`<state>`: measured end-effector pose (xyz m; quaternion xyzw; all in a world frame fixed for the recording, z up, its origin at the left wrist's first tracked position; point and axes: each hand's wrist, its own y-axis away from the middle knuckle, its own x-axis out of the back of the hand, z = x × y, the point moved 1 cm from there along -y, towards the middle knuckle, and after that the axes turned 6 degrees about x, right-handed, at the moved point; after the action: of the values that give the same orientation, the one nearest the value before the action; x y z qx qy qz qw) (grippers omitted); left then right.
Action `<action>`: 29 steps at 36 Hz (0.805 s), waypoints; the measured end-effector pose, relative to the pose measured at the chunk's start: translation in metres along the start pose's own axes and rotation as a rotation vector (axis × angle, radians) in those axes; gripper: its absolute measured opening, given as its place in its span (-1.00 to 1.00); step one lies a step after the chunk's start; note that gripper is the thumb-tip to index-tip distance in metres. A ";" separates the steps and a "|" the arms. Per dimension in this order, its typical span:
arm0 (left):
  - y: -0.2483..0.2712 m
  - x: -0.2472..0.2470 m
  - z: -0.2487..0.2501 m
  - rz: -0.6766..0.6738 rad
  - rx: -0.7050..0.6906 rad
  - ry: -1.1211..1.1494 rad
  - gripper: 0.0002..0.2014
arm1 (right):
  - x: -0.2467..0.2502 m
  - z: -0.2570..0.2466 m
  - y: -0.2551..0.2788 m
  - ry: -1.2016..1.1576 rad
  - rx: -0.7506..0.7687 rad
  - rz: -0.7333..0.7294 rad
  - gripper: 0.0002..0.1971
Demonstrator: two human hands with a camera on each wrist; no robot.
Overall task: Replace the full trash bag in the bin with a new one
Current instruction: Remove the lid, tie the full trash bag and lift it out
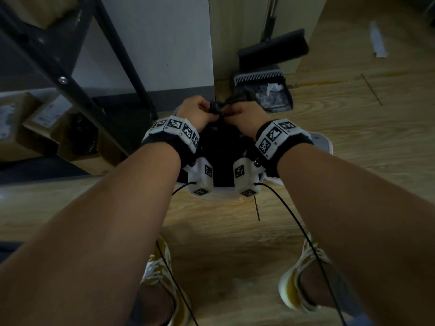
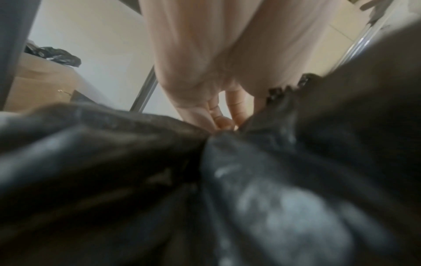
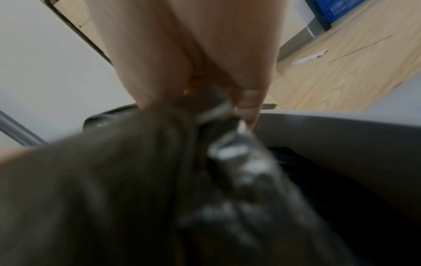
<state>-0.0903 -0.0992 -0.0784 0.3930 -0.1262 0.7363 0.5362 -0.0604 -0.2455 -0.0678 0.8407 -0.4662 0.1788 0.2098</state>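
Observation:
A full black trash bag [image 1: 223, 142] sits in a white bin [image 1: 322, 142] on the floor in front of me. Its gathered top [image 1: 220, 107] is bunched between my two hands. My left hand [image 1: 197, 111] grips the plastic from the left with curled fingers. My right hand [image 1: 244, 114] pinches it from the right. In the left wrist view the left hand's fingers [image 2: 218, 115] curl into the crumpled black bag [image 2: 205, 180]. In the right wrist view the thumb and fingers [image 3: 248, 102] pinch the twisted bag neck [image 3: 212, 115], with the grey bin wall [image 3: 341, 136] behind.
A black dustpan [image 1: 266, 90] and brush [image 1: 273, 48] lean against the wall just beyond the bin. A black metal rack [image 1: 70, 85] with cardboard boxes [image 1: 40, 121] stands at the left. My two feet in yellow-and-white shoes [image 1: 303, 278] stand on the wooden floor [image 1: 353, 114].

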 end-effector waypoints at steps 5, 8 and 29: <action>0.001 0.001 -0.001 -0.027 0.021 -0.030 -0.81 | 0.001 0.003 -0.003 -0.072 -0.004 0.028 -0.76; 0.004 0.003 0.001 -0.083 -0.005 -0.055 -0.92 | 0.003 0.003 -0.006 -0.086 -0.015 0.014 -0.81; 0.020 0.011 0.007 -0.053 0.141 0.335 -0.79 | -0.005 -0.012 -0.012 0.444 -0.040 0.002 -0.69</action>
<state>-0.1067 -0.1039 -0.0616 0.3047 0.0273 0.7841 0.5400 -0.0536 -0.2300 -0.0623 0.7761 -0.4127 0.3503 0.3236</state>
